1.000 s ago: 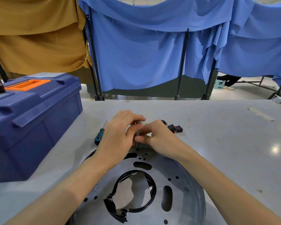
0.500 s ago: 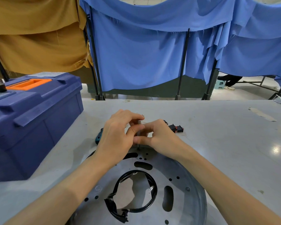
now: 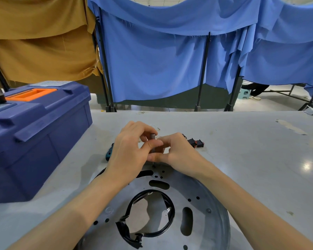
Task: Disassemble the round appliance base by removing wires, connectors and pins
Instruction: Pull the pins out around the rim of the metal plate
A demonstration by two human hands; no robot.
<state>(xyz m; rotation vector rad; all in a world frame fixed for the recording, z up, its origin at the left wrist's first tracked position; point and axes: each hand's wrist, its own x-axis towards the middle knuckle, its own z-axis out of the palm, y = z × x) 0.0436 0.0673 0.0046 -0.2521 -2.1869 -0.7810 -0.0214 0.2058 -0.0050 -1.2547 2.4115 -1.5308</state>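
The round metal appliance base (image 3: 206, 201) lies flat on the table right in front of me, pierced by slots and small holes. A black wire loop (image 3: 167, 204) runs around its centre opening, with a taped bundle at the lower left. Both hands meet over the base's far rim. My left hand (image 3: 128, 152) and my right hand (image 3: 177, 150) pinch a small grey upright pin-like part (image 3: 152, 137) between their fingertips. Its thin lower tip touches the rim of the base.
A closed blue toolbox (image 3: 34, 134) with an orange handle stands at the left. A teal-handled screwdriver (image 3: 108, 153) lies behind my left hand. A black and red connector (image 3: 196, 143) rests on the table beyond my right hand. Blue and tan cloth screens hang behind the table.
Both hands have stayed over the far rim, with only slight shifts of the fingers on the grey part. The base has not moved.
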